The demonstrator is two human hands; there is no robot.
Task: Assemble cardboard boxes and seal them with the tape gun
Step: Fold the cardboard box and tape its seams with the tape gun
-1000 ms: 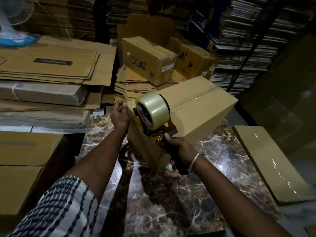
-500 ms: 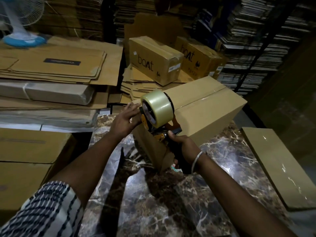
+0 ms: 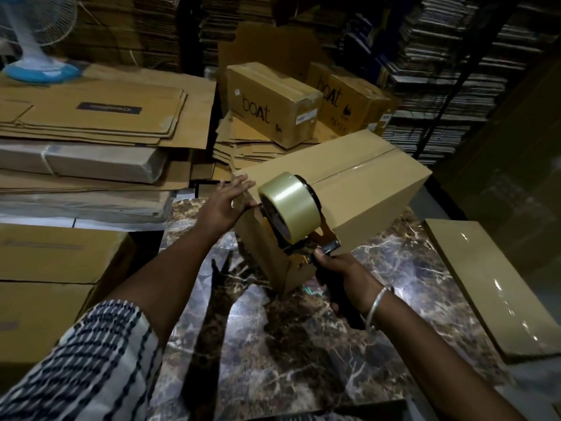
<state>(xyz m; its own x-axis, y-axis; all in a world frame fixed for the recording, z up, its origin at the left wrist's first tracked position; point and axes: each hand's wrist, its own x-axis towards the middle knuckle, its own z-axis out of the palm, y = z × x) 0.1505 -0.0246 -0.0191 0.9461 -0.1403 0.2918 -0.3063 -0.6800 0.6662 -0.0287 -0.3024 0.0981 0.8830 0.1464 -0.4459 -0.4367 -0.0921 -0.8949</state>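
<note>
One tape gun (image 3: pixel 296 221), one box (image 3: pixel 361 189), two hands

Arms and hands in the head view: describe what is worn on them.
The left arm's loose white sleeve with dark blue broken stripes ends near the elbow. The right wrist carries a thin silver metal bangle. The bare left hand and bare right hand show no gloves or rings.

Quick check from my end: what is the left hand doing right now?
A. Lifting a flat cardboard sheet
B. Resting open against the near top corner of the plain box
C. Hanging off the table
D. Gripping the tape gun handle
B: the left hand lies with straight fingers on the box corner, while the right hand grips the tape gun handle.
</note>
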